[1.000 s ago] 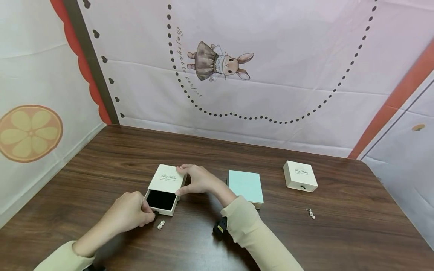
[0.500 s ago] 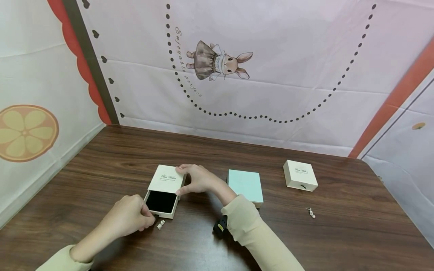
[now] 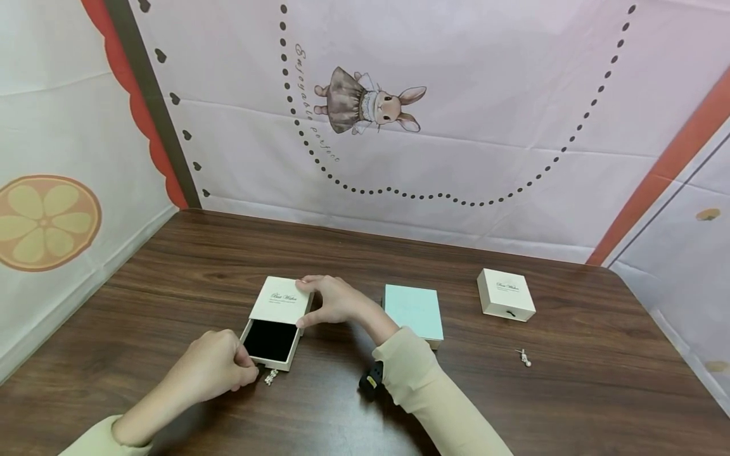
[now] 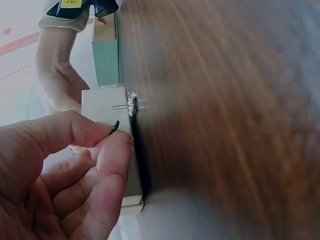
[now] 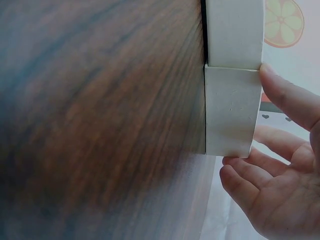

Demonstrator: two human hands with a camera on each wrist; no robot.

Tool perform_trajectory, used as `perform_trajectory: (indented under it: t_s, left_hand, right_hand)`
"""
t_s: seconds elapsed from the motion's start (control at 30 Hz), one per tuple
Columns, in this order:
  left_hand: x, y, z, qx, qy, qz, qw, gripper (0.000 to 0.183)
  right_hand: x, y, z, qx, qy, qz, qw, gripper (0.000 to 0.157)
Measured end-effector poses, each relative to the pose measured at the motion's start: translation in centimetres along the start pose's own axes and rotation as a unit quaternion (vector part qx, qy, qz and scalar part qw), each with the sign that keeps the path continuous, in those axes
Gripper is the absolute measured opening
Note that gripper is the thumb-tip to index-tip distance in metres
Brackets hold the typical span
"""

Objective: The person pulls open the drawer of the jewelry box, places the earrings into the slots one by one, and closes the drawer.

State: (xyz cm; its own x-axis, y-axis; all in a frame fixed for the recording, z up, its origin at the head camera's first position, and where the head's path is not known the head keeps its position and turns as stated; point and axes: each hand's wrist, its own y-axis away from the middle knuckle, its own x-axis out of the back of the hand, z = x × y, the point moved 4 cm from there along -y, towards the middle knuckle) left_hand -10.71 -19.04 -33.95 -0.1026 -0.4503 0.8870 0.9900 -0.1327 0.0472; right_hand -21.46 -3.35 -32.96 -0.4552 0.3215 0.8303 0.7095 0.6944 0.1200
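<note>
A cream gift box with a printed sleeve [image 3: 281, 301] lies at the left of the table, its drawer [image 3: 278, 365] pulled partly out. Black padding [image 3: 267, 341] lines the drawer, with nothing visible on it. My left hand [image 3: 212, 366] pinches the black ribbon pull [image 4: 115, 127] at the drawer's front between thumb and finger. From the right, my right hand [image 3: 333, 301] grips the sleeve, thumb near its front edge and fingertips at the far end, as the right wrist view also shows. A small silvery, sparkling piece of jewellery [image 3: 270, 377] lies right by the drawer front.
A pale turquoise-topped box [image 3: 413, 311] stands beside my right forearm. Farther right is a closed cream box [image 3: 505, 295] with a black pull, and a small earring-like piece with a pearl [image 3: 524, 358] lies in front of it. A printed cloth backdrop [image 3: 485, 126] rises behind the table.
The drawer has slid a little farther out towards me, drawn by my left hand on its ribbon. Its front now reaches the sparkling jewellery. My right hand has kept its place on the sleeve.
</note>
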Motion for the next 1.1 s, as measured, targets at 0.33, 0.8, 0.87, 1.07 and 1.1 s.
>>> perform_trajectory:
  t_s: [0.33, 0.8, 0.87, 1.07, 1.1]
  left_hand:
    - [0.1, 0.3, 0.1, 0.006, -0.005, 0.003, 1.0000, 0.019]
    - [0.3, 1.1, 0.7, -0.029, 0.017, 0.021, 0.9992, 0.010]
    - [0.0, 1.1, 0.8, -0.036, 0.022, 0.018, 0.9989, 0.008]
    - [-0.5, 1.0, 1.1, -0.037, 0.039, 0.006, 0.9985, 0.005]
    - [-0.5, 0.9, 1.1, -0.037, 0.037, 0.007, 0.9986, 0.006]
  right_hand:
    - [-0.1, -0.2, 0.0, 0.001, 0.005, 0.001, 1.000, 0.074]
    - [-0.1, -0.1, 0.2, 0.000, 0.002, 0.003, 1.000, 0.074]
    - [-0.1, -0.1, 0.2, -0.001, 0.000, 0.001, 1.000, 0.074]
    - [-0.1, 0.0, 0.1, 0.001, -0.006, 0.002, 1.000, 0.074]
    - [-0.1, 0.0, 0.1, 0.002, -0.006, 0.003, 1.000, 0.074]
